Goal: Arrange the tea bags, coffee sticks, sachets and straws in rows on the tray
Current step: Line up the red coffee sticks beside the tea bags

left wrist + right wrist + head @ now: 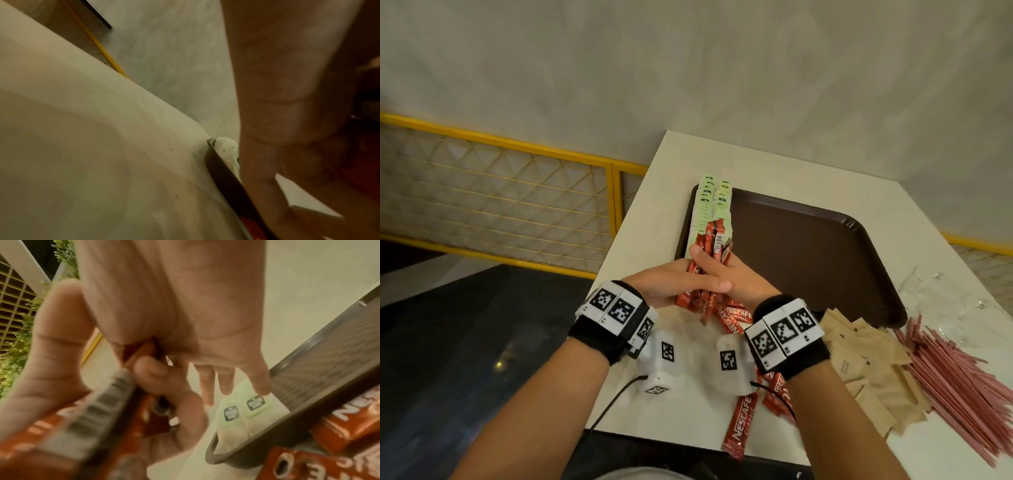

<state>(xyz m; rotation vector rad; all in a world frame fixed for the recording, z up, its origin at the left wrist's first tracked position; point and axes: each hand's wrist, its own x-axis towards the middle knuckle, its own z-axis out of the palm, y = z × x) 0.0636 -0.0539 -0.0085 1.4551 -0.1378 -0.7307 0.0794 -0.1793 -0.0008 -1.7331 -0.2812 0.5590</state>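
Both hands meet at the near left corner of the brown tray (808, 246). Together they grip a bundle of red coffee sticks (714, 246), held on end above that corner. My left hand (678, 282) wraps the bundle from the left and my right hand (743, 277) from the right. Green tea bags (712, 202) lie in two rows along the tray's left side. In the right wrist view, the tea bags (246, 405) sit just beyond my fingers (259, 379). Brown sachets (869, 359) and pink straws (962, 377) lie on the table to the right.
Loose coffee sticks (739, 425) lie on the white table (654, 205) under my wrists, near its front edge. Crumpled clear plastic (945, 294) sits right of the tray. The table's left edge drops off towards a yellow railing (517, 144). Most of the tray floor is bare.
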